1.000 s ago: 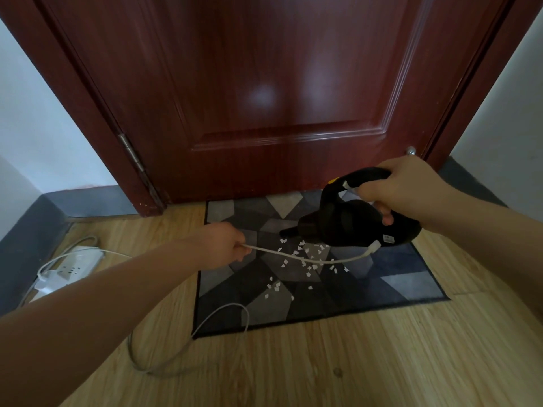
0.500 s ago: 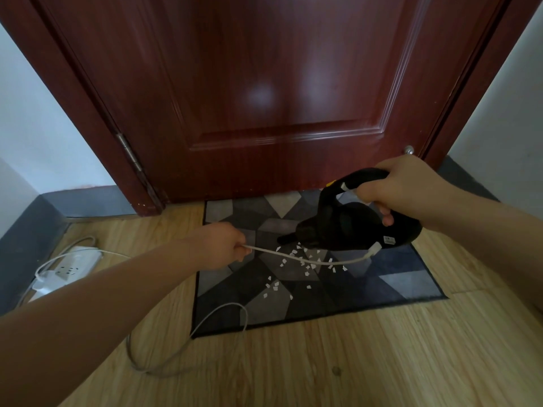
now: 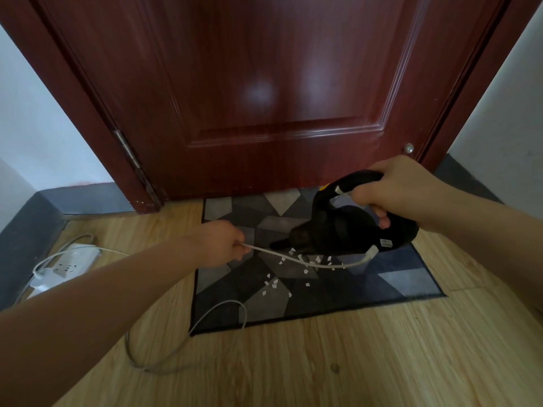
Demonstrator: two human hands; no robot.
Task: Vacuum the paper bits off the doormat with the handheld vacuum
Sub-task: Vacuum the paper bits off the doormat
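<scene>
**Vacuum held over the mat, cord kept clear**

The handheld vacuum (image 3: 346, 227) is a black, rigid body with a loop handle on top; it looks light enough for one hand, and the handle is the sensible place to take it, since the rounded shell would likely be smooth and awkward to grip. The right hand (image 3: 402, 189) has its fingers (image 3: 382, 220) wrapped closed round that handle, holding the vacuum above the doormat (image 3: 396, 277) with the nozzle tilted down and to the left, close to the scraps; whether the tip touches the mat I cannot tell.

The paper bits (image 3: 274, 282) are small, pale and surely very light; they lie scattered near the mat's middle, some just under the nozzle, others nearer the front edge; a careless draught or a dragging cord could scatter them.

The white cord (image 3: 293, 258) is thin and limp; it runs from the vacuum's rear across the scraps to the left hand (image 3: 217, 242), whose fingers are pinched shut on it, lifting it; beyond the hand it loops over the wooden floor (image 3: 352, 362) toward the power strip (image 3: 73, 259).
</scene>
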